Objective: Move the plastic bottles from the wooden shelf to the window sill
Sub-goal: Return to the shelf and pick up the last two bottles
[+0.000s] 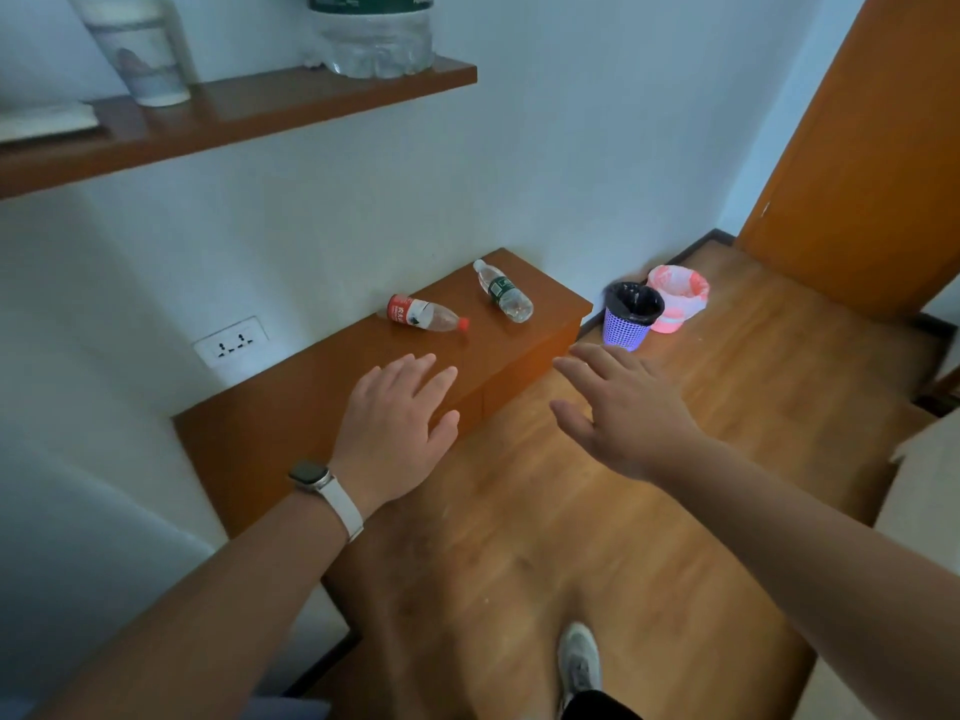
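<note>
Two plastic bottles lie on their sides on a low wooden shelf along the white wall. The red-label bottle has a red cap pointing right. The green-label bottle lies farther right with its white cap toward the wall. My left hand, with a watch on its wrist, hovers over the shelf just short of the red-label bottle, fingers spread, holding nothing. My right hand is stretched out over the floor right of the shelf, open and holding nothing. No window sill is in view.
An upper wooden shelf carries a paper cup, a large clear bottle and a flat white item. A purple bin and a pink bin stand on the wooden floor past the shelf's end. An orange door is at right.
</note>
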